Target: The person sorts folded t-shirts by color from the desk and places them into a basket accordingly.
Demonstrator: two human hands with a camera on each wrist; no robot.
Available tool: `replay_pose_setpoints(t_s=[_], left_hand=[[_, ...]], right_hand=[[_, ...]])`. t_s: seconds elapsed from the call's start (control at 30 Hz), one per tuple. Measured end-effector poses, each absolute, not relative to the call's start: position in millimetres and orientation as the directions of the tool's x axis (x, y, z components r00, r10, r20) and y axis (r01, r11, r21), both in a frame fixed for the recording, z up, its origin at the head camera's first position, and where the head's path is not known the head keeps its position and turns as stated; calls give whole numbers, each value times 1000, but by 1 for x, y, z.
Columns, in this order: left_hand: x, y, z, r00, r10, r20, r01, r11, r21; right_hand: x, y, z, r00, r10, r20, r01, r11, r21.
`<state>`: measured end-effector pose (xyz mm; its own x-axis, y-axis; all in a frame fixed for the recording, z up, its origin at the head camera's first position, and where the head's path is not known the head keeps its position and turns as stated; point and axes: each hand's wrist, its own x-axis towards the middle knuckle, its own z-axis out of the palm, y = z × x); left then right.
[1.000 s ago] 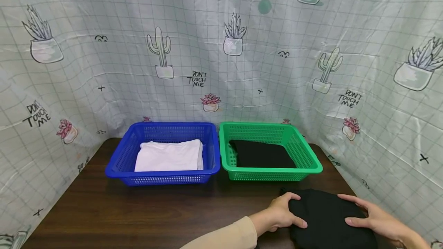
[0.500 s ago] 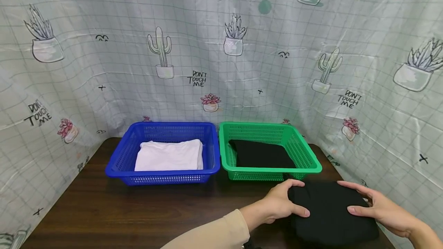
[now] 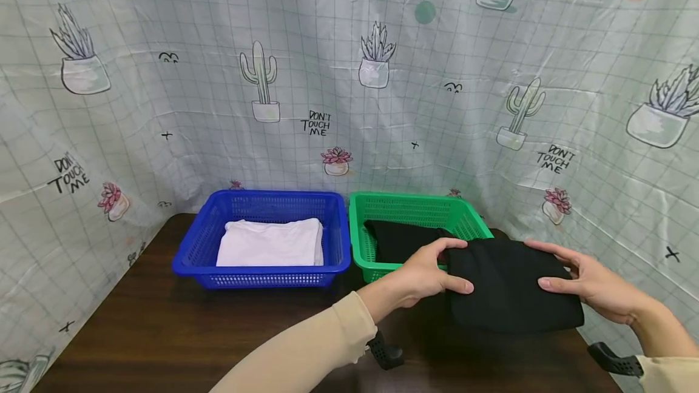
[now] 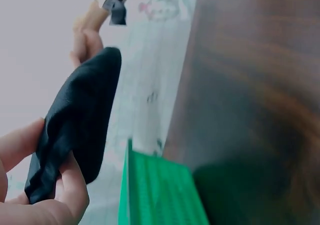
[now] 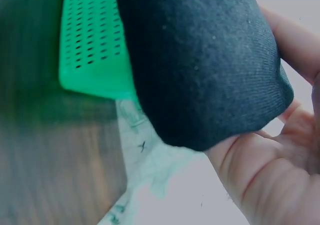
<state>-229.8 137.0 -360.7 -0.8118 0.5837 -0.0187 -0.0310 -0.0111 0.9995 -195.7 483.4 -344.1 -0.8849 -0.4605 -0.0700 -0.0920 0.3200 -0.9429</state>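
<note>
A folded piece of black cloth point(image 3: 510, 290) hangs above the table between both hands, overlapping the front right of the green basket point(image 3: 377, 273) in the head view. My left hand point(image 3: 423, 275) grips its left side, thumb on the near face. On the opposite side my right hand point(image 3: 592, 281) pinches the right edge the same way. From the left wrist, the folded cloth point(image 4: 80, 120) shows as a thick bundle between fingers and thumb. Through the right wrist view its rounded, ribbed-looking edge point(image 5: 210, 75) is visible. Another folded black cloth point(image 3: 401, 240) lies inside the green basket.
Left of the green basket stands a blue basket point(image 3: 262, 279) holding a folded white cloth point(image 3: 270, 244). Both are at the back of the dark wooden table point(image 3: 164, 332). A patterned curtain point(image 3: 306, 65) hangs behind and along both sides.
Both hands have lifted the folded black cloth off the table and carried it up and forward toward the green basket, which it now partly covers in the head view.
</note>
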Motion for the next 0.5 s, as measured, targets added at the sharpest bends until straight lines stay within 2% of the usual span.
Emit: replay_pose_setpoints(t_s=[0.23,0.5], left_hand=[[-268,117,-353,-805,593,-3,-50,-62,997],[-312,95,-354,-823,567,-23,-81,-78,994]], right_hand=[[-236,466,-330,-900,-435,-25,-130,324,-937],[-286,445,-330,-913,-402,-69,-69,318,-946]])
